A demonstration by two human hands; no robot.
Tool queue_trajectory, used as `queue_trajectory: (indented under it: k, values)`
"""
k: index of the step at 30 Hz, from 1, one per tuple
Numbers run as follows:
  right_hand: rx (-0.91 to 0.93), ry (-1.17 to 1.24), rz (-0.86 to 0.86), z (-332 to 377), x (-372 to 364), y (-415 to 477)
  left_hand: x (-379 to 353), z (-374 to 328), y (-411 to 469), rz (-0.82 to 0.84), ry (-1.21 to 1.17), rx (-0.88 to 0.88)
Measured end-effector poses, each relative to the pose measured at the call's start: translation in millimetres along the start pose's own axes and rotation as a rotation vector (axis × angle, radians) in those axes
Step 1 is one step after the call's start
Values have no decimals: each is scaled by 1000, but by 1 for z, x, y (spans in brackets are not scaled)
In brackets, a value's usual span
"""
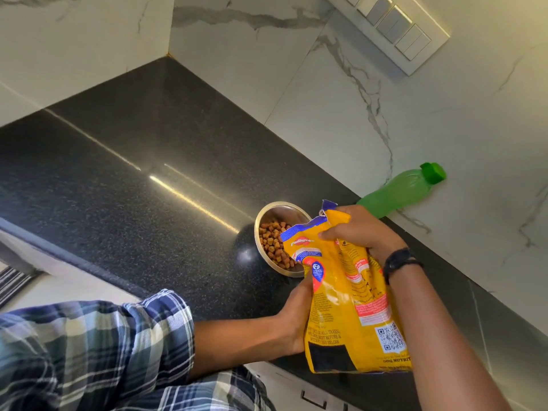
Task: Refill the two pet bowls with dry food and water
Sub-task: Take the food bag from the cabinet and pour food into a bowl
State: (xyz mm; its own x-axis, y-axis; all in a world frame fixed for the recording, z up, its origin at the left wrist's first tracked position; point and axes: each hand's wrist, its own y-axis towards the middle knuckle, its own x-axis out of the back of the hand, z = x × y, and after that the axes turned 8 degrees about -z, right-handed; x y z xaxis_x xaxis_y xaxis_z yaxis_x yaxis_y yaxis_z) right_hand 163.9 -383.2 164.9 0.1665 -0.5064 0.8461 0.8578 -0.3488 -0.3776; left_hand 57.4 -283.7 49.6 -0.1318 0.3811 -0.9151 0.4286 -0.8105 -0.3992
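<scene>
Checked sleeve (pixel 103 351) forward, left hand (pixel 293 318) grips the yellow plastic dog-food bag (pixel 350 307) at its side, right hand (pixel 361 229) clenching its torn top, apparently throttling the pour into the round steel bowl (pixel 284 213) of brown kibble (pixel 272 241) near the black counter (pixel 148 143) back edge.

The worktop (pixel 118 173) is dark speckled stone, polished glossy enough to catch streaks of light. The steel bowl (pixel 268 207) shines, and its kibble (pixel 272 241) looks dull and rough. The dog food bag (pixel 350 321) is crinkled glossy plastic film, the bottle (pixel 397 191) cloudy green plastic. The wall tiles (pixel 444 114) are smooth and marble-veined, and the sleeve (pixel 89 351) is woven cloth.
</scene>
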Motion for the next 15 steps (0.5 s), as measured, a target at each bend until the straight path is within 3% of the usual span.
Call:
queue_trajectory:
  k: [8, 12, 15]
  values:
    - [27, -74, 106, 11, -15, 5, -1, -9, -2, -11, 29, -38]
    - [84, -112, 5, 7, -11, 5, -2, -9, 0, -41, 7, -47]
    - [114, -88, -101, -2, -2, 5, 3, -9, 3, -69, -32, 45]
